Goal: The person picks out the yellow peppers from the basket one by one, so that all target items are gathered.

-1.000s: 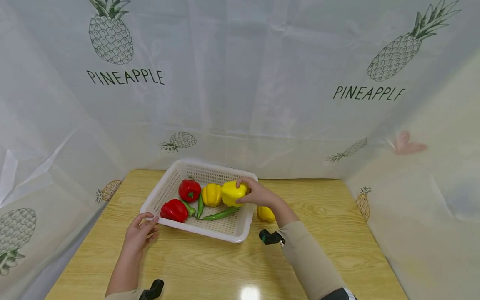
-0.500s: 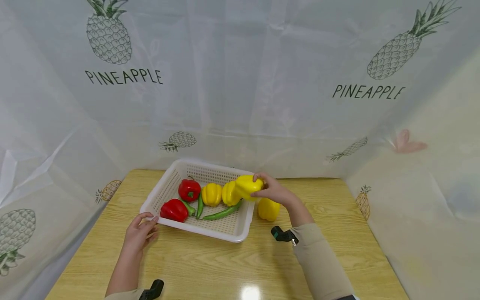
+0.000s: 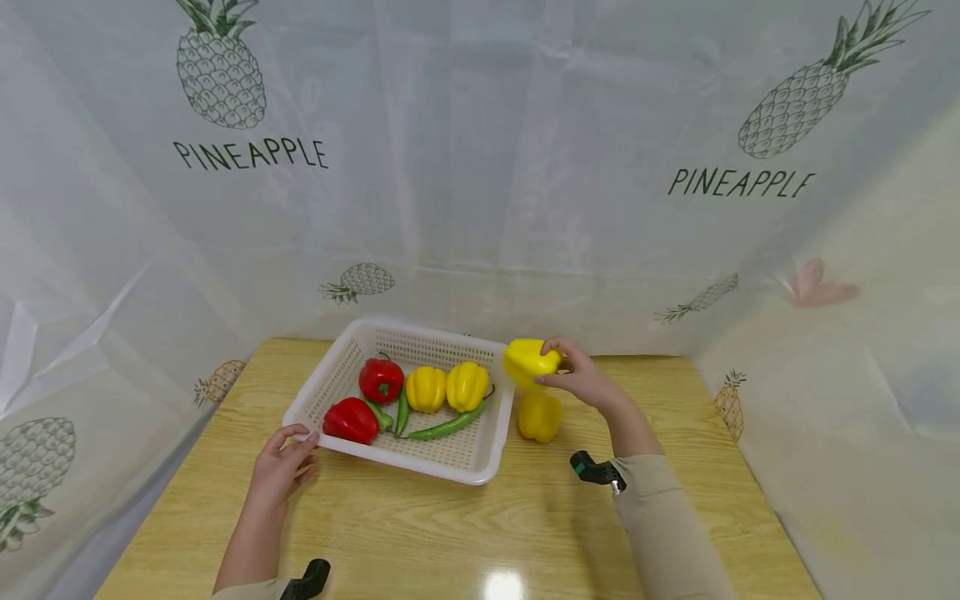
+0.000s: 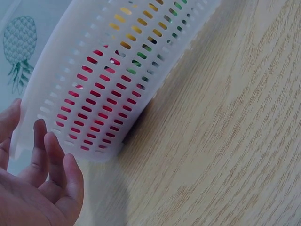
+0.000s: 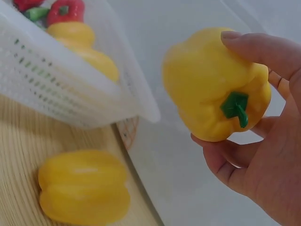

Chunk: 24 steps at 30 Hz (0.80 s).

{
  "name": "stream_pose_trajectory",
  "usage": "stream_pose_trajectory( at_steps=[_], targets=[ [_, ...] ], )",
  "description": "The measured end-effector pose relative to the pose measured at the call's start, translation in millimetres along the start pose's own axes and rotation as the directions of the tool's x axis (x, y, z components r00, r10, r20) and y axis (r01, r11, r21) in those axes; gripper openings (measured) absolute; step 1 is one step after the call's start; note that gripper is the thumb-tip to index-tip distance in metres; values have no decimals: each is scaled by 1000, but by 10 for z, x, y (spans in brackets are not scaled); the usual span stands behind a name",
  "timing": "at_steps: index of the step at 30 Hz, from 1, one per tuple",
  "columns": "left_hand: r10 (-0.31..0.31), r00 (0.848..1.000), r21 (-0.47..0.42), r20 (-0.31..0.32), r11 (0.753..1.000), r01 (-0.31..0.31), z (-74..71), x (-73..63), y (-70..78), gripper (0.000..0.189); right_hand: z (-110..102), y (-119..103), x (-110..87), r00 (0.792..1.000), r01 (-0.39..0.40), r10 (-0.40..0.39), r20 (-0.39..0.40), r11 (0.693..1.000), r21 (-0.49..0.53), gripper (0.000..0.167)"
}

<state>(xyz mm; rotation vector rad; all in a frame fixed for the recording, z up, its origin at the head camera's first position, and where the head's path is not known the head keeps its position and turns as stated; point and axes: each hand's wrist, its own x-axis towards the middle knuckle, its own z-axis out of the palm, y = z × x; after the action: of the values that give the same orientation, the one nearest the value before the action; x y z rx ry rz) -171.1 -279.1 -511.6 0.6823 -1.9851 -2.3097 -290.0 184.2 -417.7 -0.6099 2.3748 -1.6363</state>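
Observation:
My right hand (image 3: 581,377) grips a yellow bell pepper (image 5: 211,80) between thumb and fingers, just past the right rim of a white perforated basket (image 3: 489,450). In the right wrist view its green stem faces the palm side. A second yellow bell pepper (image 3: 539,417) lies on the table below, beside the basket. My left hand (image 3: 281,467) holds the basket's front left corner, thumb at the rim and fingers outside the wall (image 4: 108,99). Inside are two red bell peppers (image 3: 381,380), two yellow bell peppers (image 3: 425,389) and green chili peppers (image 3: 447,427).
The wooden table (image 3: 420,533) ends at the back against a hanging white sheet (image 3: 480,208) printed with pineapples. The sheet also closes off both sides.
My right hand has carried the yellow bell pepper rightward, out over the basket's right rim. This uncovers the yellow pepper on the table. My left hand stays at the corner.

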Motion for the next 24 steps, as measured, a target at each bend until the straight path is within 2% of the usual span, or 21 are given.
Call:
stream_pose_trajectory(
  at_steps=[7, 11, 18, 24],
  targets=[
    [-23, 1000, 0, -18, 1000, 23, -75, 1, 56, 13, -137, 56, -24, 998, -59, 56, -42, 994, -90, 37],
    [-14, 1000, -11, -7, 1000, 14, -58, -12, 69, 13, -230, 130, -78, 996, -80, 76, -45, 991, -107, 37],
    [-9, 1000, -2, -5, 1000, 9, -14, -9, 47, 14, -324, 237, -267, 995, -79, 66, -74, 980, -184, 36],
    [-3, 1000, 23, -8, 1000, 3, 15, -3, 21, 13, -322, 131, -485, 993, -85, 69, -93, 981, -176, 33]
  ],
)
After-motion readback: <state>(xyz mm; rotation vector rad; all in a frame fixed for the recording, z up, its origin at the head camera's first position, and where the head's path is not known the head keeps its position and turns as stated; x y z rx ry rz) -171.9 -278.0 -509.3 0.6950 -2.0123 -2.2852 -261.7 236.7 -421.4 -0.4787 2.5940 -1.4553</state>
